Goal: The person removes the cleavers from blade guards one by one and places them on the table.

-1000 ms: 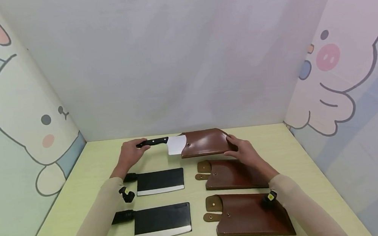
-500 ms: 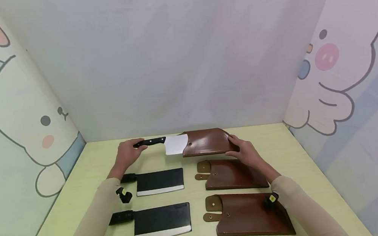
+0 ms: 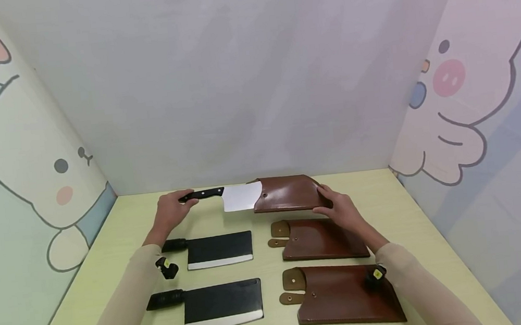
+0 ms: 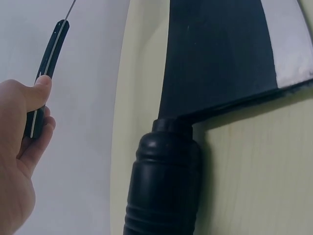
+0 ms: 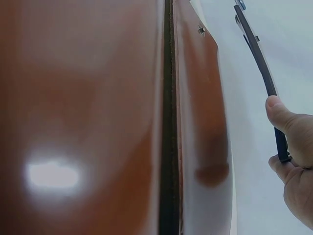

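Note:
My left hand pinches the black riveted handle of a cleaver at the far side of the table. The bright blade is partly inside a brown leather sheath; the rest of it is hidden there. At the sheath's right end, my right hand grips the lower corner between thumb and fingers. Cleaver and sheath are held up in line, roughly level. In the left wrist view, thumb and fingers close round the cleaver handle. Seen edge-on in the right wrist view, the held sheath sits between thumb and fingers.
Two black-bladed cleavers lie on the table's left half, one behind and one in front. To their right lie two brown sheaths with tan straps, the rear and the front. A grey wall stands behind.
My left hand has drawn the cleaver leftward and the held sheath has shifted slightly right, so more of the bright blade shows. The cleavers and sheaths on the table have stayed put.

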`<state>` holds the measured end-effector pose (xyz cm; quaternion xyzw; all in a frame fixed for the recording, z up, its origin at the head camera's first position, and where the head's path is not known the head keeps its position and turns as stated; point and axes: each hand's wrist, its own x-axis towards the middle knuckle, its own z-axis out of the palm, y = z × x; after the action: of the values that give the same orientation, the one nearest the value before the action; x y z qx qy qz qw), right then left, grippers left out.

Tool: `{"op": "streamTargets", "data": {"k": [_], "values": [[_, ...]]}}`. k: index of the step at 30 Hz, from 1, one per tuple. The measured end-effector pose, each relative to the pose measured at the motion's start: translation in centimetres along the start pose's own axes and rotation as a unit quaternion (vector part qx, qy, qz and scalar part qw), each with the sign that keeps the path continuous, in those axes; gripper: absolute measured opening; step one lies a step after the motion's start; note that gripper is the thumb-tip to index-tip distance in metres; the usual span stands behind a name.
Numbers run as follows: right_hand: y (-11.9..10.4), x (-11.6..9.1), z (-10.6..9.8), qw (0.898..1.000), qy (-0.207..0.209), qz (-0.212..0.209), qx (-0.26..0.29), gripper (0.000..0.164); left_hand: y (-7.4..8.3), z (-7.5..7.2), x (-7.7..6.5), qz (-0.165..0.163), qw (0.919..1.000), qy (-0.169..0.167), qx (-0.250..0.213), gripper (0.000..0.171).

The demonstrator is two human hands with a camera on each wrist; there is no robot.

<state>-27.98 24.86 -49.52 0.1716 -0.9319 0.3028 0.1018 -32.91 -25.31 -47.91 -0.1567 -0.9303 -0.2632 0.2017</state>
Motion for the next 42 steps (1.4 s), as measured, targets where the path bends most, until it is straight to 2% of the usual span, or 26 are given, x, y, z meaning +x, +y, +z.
{"op": "streamTargets", "data": {"k": [23, 37, 42], "values": [[0.6, -0.2, -0.8, 1.0, 0.008, -0.011, 0.0, 0.077, -0.9, -2.0, 0.0, 0.002, 0.9999, -0.005, 0.01, 0.036], [0.9, -0.3, -1.2, 1.0, 0.012, -0.008, -0.008, 0.078, -1.2, -3.1, -0.4, 0.003, 0.9998, 0.006, 0.018, 0.035], [1.0, -0.4, -1.5, 1.0, 0.012, -0.005, -0.01, 0.079, -1.8, -3.3, -0.7, -0.002, 0.9997, 0.015, 0.021, 0.034]]}}
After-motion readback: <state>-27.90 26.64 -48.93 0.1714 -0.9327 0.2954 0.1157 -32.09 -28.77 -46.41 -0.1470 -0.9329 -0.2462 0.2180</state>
